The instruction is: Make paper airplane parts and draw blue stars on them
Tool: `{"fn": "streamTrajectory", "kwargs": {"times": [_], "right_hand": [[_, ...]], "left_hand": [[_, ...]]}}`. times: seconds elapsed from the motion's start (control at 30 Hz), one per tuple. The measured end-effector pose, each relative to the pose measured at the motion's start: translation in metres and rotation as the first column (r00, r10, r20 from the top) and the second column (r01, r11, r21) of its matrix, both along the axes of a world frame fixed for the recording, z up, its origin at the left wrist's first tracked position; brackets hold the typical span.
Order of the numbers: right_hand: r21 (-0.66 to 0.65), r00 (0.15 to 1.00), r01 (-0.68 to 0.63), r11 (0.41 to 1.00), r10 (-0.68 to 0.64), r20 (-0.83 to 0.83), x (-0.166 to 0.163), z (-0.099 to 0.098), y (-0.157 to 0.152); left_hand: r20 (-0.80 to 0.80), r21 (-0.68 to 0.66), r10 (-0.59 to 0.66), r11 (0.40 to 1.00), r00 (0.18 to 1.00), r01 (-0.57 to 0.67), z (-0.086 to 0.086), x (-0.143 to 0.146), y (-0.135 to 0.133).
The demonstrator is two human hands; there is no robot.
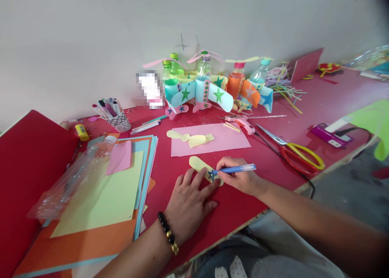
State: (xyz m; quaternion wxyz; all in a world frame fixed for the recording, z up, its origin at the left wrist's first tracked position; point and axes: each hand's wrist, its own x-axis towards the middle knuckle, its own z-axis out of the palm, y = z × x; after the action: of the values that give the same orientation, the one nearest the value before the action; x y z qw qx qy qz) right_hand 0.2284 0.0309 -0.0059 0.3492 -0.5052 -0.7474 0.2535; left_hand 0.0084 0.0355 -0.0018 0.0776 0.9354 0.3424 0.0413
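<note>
Pale-yellow paper strip (198, 165) lies flat on red tabletop (273, 170), under both hands, with blue star (212, 174) drawn near one end. Left hand (190, 205) is open, fingers (199, 184) spread, pressing down on strip. Right hand (240, 176) has fingers closed around blue felt-tip marker (237, 169), tip on star. Black beaded bracelet (167, 229) on left wrist. Pink paper sheet (227, 142) with yellow cut paper shapes (190, 139) lies just beyond hands. Red-and-yellow scissors (300, 158) to its right, pink hot glue gun (241, 124) behind it. Paper-winged plastic bottle airplanes (197, 87) stand along white wall (75, 47). Coloured paper stack (94, 225) at left.
</note>
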Motion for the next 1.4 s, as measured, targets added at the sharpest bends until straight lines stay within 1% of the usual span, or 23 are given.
{"fn": "streamTrajectory", "kwargs": {"times": [0.13, 0.33, 0.57, 0.67, 0.8, 1.4], "right_hand": [[0.005, 1.0, 0.018, 1.0, -0.018, -0.013, 0.0002, 0.002, -0.0008], [0.017, 0.999, -0.051, 0.999, 0.051, 0.014, 0.0015, 0.0037, -0.0022], [0.062, 0.995, -0.102, 0.993, 0.101, 0.024, 0.0007, 0.0047, -0.0028], [0.079, 0.995, -0.103, 0.991, 0.102, 0.024, 0.0004, 0.0051, -0.0022], [0.075, 0.995, -0.098, 0.992, 0.096, 0.034, 0.0001, 0.005, -0.0019], [0.034, 0.99, -0.143, 0.989, 0.143, -0.001, -0.001, 0.006, -0.0011]], "left_hand": [[0.003, -0.007, 0.002, 1.0, 1.0, -0.002, 0.0004, 0.0005, -0.0001], [0.003, -0.01, -0.005, 1.0, 1.0, 0.005, 0.0008, 0.0005, 0.0002], [-0.002, -0.002, -0.013, 1.0, 1.0, 0.013, -0.0015, -0.0005, -0.0006], [-0.008, -0.012, -0.013, 1.0, 1.0, 0.013, -0.0018, -0.0001, -0.0009], [-0.012, -0.013, -0.011, 1.0, 1.0, 0.01, -0.002, 0.0007, -0.0003], [-0.006, 0.009, -0.019, 1.0, 1.0, 0.019, -0.0024, 0.0008, -0.0007]]}}
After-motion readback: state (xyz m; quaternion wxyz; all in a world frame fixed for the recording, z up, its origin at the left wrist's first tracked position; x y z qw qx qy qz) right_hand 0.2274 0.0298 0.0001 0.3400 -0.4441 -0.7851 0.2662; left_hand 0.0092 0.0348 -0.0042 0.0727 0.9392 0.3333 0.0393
